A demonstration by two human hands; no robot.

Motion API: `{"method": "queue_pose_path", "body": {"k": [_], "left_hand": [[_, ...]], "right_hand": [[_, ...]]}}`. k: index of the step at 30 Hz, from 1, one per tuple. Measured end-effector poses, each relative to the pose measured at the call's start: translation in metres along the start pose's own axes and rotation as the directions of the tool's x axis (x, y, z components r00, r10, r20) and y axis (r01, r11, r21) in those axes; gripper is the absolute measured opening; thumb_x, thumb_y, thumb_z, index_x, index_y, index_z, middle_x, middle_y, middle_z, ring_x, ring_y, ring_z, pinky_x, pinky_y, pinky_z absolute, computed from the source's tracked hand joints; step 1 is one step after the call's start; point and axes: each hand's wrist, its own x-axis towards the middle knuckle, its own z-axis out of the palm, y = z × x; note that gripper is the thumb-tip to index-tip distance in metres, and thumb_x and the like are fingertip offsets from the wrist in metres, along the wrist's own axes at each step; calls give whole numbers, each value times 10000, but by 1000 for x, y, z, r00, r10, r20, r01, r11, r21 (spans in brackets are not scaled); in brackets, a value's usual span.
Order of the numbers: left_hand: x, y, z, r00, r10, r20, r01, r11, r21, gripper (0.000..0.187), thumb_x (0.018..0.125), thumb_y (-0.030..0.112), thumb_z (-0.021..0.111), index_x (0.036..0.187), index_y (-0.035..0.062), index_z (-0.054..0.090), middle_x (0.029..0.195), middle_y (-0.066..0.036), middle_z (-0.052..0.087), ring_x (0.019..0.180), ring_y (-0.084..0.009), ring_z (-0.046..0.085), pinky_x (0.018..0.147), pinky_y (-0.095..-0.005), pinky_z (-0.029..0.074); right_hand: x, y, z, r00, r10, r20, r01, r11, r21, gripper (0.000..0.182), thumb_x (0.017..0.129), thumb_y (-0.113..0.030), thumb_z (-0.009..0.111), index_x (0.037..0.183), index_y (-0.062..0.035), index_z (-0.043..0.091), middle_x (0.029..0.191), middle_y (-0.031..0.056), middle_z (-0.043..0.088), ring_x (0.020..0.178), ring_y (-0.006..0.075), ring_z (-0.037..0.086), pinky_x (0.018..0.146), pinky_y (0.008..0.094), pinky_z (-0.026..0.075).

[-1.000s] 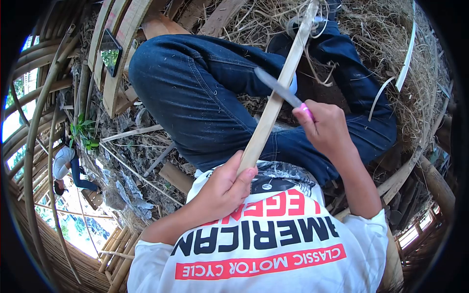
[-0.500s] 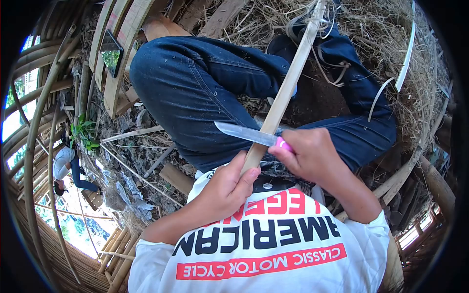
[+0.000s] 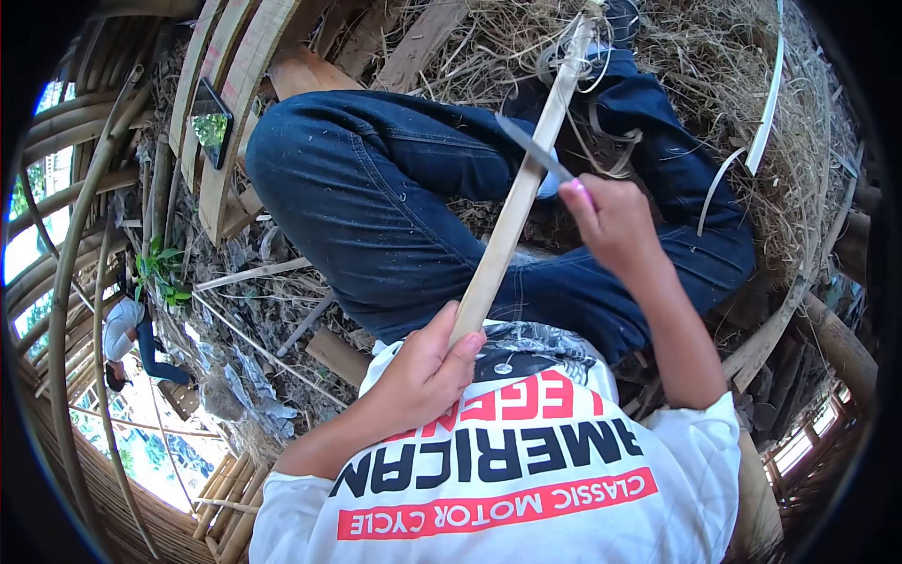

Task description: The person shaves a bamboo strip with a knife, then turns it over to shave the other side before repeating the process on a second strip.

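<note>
My left hand (image 3: 423,371) is curled tight around the bottom end of a long bamboo strip (image 3: 515,202), and my right hand (image 3: 611,221) is closed around the pink handle of a knife (image 3: 536,152). The strip runs up and away from my left hand, over my knees, and the blade lies across it just left of my right hand. I think the strip is light, stiff and a bit bendy, with sharp edges, so the low end is the best place to hold it.

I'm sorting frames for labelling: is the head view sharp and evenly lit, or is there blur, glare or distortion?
Head view: strong fisheye bending, black corners; daylight blown out at the left edge; the knife blade slightly blurred, the bamboo strip and both hands, left and right, sharp.
</note>
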Motion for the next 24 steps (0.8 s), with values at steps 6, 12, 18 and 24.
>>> {"method": "queue_pose_path", "body": {"k": [6,12,18,24], "left_hand": [[-2,7,1,1000,-18,0,18,999,-29,108,1021,136,388,1077,44,389,548,20,373,403,-42,331,373,-209,303],[-5,10,-2,998,-65,-16,65,998,18,152,1021,133,386,1142,43,382,545,14,374,390,-45,331,369,-204,305],[-8,13,-5,997,-80,-5,79,996,-49,204,1017,154,409,1181,33,391,542,23,382,397,-40,349,375,-203,320],[-9,17,-8,996,-86,-23,84,994,-66,204,1014,163,426,1163,24,418,546,37,395,406,-30,364,376,-199,315]], "right_hand": [[-27,-40,13,955,-284,90,275,957,96,401,860,-401,635,657,-55,628,573,151,591,520,345,600,505,419,477],[6,-12,14,998,-61,-23,64,989,133,425,908,-407,570,690,-48,639,592,167,589,546,373,594,510,437,463],[41,26,5,993,-56,-100,60,998,32,466,933,-430,528,703,-42,643,587,186,579,578,387,593,526,452,457],[36,17,2,987,-39,-159,63,987,149,443,937,-417,521,752,-41,666,594,175,590,548,365,597,505,425,455]]}}
